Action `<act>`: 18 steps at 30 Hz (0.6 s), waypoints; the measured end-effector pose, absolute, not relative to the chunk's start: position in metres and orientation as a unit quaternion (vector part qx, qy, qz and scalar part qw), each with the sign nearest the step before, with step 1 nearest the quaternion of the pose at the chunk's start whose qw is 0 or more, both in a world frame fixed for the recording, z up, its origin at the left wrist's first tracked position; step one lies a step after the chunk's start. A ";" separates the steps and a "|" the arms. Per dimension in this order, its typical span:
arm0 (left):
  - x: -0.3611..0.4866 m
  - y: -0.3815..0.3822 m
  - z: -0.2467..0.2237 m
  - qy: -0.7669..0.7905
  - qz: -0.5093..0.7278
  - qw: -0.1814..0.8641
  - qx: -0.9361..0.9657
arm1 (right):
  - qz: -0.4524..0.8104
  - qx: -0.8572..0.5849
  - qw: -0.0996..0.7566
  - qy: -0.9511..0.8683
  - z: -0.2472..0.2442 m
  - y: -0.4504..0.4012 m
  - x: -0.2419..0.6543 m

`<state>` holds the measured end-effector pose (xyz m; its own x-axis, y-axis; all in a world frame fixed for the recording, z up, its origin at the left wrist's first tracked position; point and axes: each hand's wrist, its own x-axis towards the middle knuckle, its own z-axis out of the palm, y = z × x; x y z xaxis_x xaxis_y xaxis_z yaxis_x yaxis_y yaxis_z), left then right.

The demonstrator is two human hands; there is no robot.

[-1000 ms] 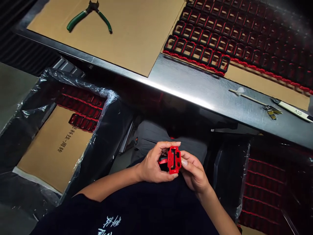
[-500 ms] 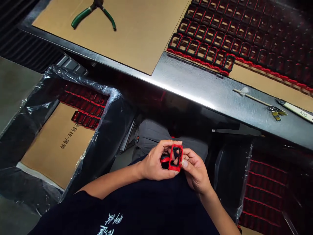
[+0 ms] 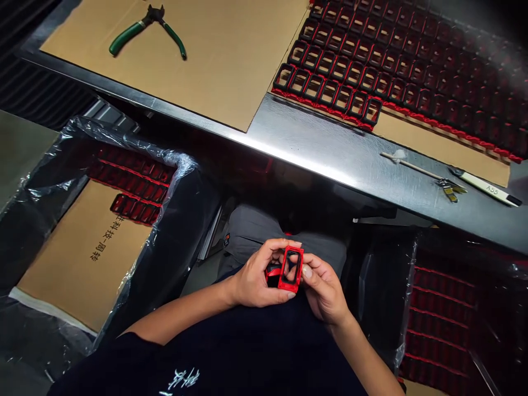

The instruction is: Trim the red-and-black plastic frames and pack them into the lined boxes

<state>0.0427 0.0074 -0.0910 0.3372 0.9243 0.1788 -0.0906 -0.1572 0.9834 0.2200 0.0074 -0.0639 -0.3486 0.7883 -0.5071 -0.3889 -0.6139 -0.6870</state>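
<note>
Above my lap, my left hand (image 3: 258,275) grips a small rectangular frame (image 3: 292,287), red on the face towards me with a black inner edge. Its thumb and fingers hold the short ends. A second red and black part (image 3: 273,270) shows in the same palm, partly covered by the hand. My right hand (image 3: 324,286) pinches the right long side of the frame between thumb and fingers; some fingertips are behind it and show through the opening.
Rows of red and black frames (image 3: 342,66) stand on the metal table (image 3: 297,132). Green-handled pliers (image 3: 154,14) lie on cardboard (image 3: 214,60). A stick (image 3: 412,165), a small yellow-handled tool (image 3: 449,190) and a white pen-like tool (image 3: 487,184) lie right. Plastic-lined bins (image 3: 187,165) flank my legs.
The view has shifted, so table and bins sit slightly differently. Both hands keep hold of the frame, which is tilted a little more than before.
</note>
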 end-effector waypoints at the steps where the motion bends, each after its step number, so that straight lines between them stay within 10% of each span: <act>1: 0.043 0.007 -0.091 0.346 0.459 0.550 0.606 | 0.792 -0.429 0.374 -0.223 -0.064 0.008 0.219; 18: 0.043 0.010 -0.093 0.353 0.443 0.570 0.596 | 0.804 -0.432 0.378 -0.158 -0.071 0.010 0.216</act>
